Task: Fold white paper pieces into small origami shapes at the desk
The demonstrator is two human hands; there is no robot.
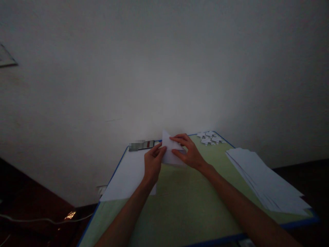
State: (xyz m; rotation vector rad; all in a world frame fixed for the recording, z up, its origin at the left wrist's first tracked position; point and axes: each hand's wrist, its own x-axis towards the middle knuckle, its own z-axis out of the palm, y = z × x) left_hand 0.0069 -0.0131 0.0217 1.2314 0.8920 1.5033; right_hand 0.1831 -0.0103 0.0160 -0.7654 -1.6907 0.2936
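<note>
A folded white paper with a pointed tip rising toward the wall lies at the middle of the green table. My left hand pinches its left edge with fingers closed. Over the paper's right side rests my right hand, fingers pressed on the fold and gripping it.
A white sheet lies at the table's left. A fanned stack of white sheets covers the right side. Several small folded paper pieces sit at the far right corner. A dark flat object lies by the wall. A cable runs on the floor at left.
</note>
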